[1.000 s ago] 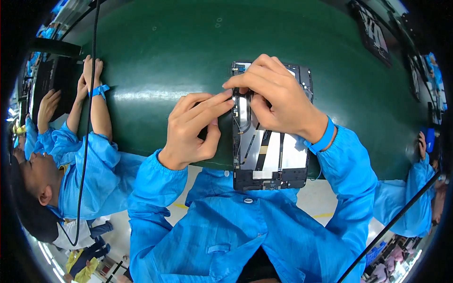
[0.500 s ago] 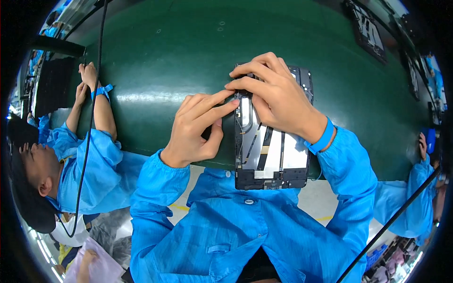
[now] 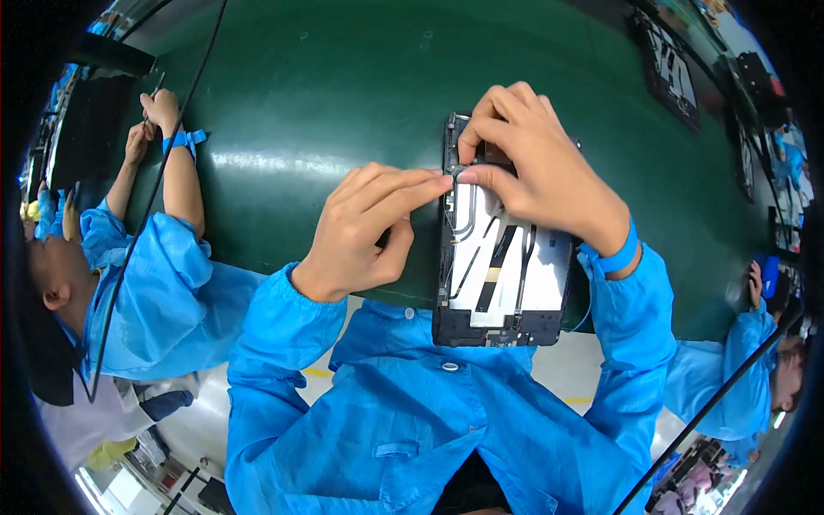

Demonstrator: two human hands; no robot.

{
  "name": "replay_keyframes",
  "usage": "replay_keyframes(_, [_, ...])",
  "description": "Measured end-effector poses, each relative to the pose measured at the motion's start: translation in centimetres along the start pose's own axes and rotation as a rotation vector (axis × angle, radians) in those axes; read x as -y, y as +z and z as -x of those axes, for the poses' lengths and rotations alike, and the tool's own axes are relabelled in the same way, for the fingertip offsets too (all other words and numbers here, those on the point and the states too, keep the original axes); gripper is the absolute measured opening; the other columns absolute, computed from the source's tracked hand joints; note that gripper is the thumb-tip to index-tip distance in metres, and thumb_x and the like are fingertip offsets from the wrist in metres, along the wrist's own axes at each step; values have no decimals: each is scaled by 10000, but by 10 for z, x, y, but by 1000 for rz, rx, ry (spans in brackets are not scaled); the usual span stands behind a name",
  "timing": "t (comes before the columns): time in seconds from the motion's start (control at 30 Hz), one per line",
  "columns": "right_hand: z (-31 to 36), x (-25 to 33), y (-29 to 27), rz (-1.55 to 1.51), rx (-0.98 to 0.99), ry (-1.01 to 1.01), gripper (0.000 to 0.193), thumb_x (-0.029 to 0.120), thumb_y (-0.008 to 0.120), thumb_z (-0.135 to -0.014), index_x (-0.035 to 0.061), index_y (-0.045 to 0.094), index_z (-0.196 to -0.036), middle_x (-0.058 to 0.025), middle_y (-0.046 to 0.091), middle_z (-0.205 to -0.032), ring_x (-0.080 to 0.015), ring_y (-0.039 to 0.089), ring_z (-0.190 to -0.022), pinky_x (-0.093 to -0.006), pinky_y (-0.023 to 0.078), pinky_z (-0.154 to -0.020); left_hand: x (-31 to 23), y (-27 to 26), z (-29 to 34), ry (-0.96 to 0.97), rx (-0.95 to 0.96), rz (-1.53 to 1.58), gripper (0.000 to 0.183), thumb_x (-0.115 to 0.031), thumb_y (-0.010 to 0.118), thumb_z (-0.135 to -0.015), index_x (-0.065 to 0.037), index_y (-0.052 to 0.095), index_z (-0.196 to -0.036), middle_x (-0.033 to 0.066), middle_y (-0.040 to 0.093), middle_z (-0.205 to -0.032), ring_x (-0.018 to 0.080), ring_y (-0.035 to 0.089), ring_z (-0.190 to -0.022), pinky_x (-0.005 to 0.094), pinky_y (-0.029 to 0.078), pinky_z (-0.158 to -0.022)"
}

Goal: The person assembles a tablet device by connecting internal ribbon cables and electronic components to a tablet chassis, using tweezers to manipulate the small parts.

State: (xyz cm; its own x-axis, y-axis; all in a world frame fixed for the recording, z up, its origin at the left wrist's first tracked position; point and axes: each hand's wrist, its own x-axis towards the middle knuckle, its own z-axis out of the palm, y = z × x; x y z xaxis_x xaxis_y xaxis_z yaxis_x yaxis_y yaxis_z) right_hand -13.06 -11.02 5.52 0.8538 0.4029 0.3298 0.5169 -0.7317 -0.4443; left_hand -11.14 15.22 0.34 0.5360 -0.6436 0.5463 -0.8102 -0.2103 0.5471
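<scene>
An opened tablet [image 3: 541, 266], black-framed with a silver inner plate and black ribbon strips, lies in front of me, its near end reaching past the table edge. A thin grey cable [image 3: 470, 215] runs in a curve along its left side. My right hand [image 3: 545, 167] arches over the upper part, with thumb and index finger pinched at the cable's upper end; the exact grip is partly hidden. From the left, my left hand [image 3: 369, 223] reaches in with index and middle fingers stretched out. Those fingertips touch the tablet's left edge beside the right thumb, while its thumb is bent underneath.
The green table [image 3: 283, 129] stretches beyond the tablet. Another opened tablet [image 3: 665, 69] lies at the far right. A person in blue [image 3: 150, 283] works on my left, and another blue sleeve [image 3: 730, 360] shows on the right. A black cord [image 3: 163, 184] hangs at the left.
My right hand's fingers have drawn into a pinch near the tablet's left edge, uncovering more of the cable. The tablet sits slightly further right in view; the left fingertips stay at its edge.
</scene>
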Motion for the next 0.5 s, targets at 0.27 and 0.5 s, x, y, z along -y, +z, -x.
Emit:
replay_keyframes(0.27, [-25, 7, -16, 98, 307, 52, 108, 136, 820, -818, 66, 739, -836, -114, 591, -990, -309, 527, -1039, -426, 428, -920, -5, -7, 12, 60, -40, -51, 560, 135, 647, -716, -49, 803, -1222, 97, 770, -1094, 285, 688, -911, 389, 537, -758])
replay_keyframes(0.5, [-19, 16, -11, 20, 165, -9, 77, 69, 784, -858, 42, 711, -866, -121, 579, -980, -331, 527, -1035, -423, 441, -904, -6, -7, 12, 41, -52, -25, 505, 125, 639, -675, -40, 804, -1124, 115, 776, -1070, 290, 705, -884, 384, 558, -780])
